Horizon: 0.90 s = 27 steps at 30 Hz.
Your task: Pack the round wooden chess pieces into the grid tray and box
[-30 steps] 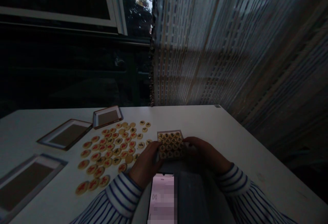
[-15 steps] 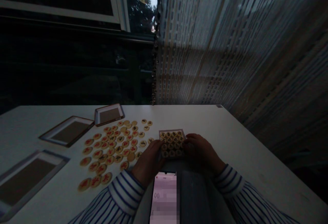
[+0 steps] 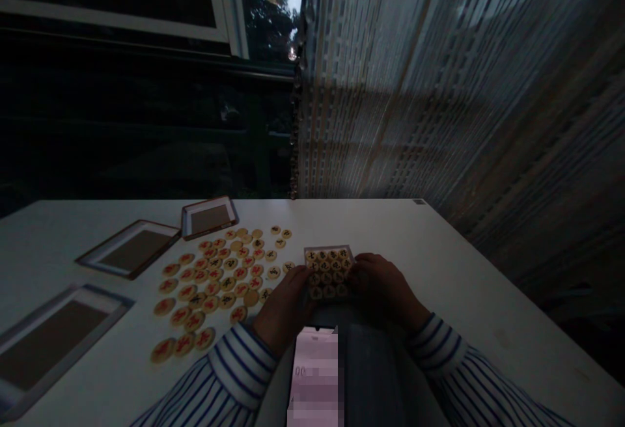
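In front of me is a small box (image 3: 328, 248) filled with rows of round Chinese chess pieces (image 3: 327, 267), their dark characters facing up. My left hand (image 3: 288, 303) grips its left side and my right hand (image 3: 383, 284) its right side, with the fingers curled at the edges. Whether the box touches the table underneath cannot be made out. Left of my left hand, many loose Chinese chess pieces (image 3: 213, 275) lie spread out, most with red characters, some with black, a few blank side up.
Three shallow open boxes or lids lie at the left: a near one (image 3: 58, 329), a middle one (image 3: 134, 249) and a far one (image 3: 209, 217). A lit phone (image 3: 315, 375) is close to me on the white table (image 3: 469, 297). Behind hangs a string curtain (image 3: 371, 88).
The view has shifted very slightly. Both hands stay at the sides of the box, and the pieces lie as before.
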Tool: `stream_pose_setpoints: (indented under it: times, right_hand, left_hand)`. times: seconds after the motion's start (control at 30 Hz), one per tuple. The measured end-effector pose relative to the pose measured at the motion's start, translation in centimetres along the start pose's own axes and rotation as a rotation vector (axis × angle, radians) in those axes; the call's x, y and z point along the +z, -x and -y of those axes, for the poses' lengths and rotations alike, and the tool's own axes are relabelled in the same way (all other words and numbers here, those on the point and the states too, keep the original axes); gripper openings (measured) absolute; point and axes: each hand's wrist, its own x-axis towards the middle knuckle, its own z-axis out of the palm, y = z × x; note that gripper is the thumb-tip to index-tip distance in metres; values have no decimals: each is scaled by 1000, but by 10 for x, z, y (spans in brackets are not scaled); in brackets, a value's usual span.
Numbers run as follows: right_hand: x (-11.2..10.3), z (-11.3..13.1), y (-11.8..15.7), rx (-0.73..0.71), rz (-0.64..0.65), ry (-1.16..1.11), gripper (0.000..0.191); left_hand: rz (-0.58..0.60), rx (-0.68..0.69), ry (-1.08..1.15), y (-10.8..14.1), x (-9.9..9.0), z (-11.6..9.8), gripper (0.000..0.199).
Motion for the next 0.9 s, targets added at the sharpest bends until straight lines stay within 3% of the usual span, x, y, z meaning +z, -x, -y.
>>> stream_pose_setpoints:
  times: [0.9]
  right_hand:
    - [-9, 11, -1, 29, 65, 111, 21]
  left_hand:
    - [4, -16, -14, -1, 3, 3, 52]
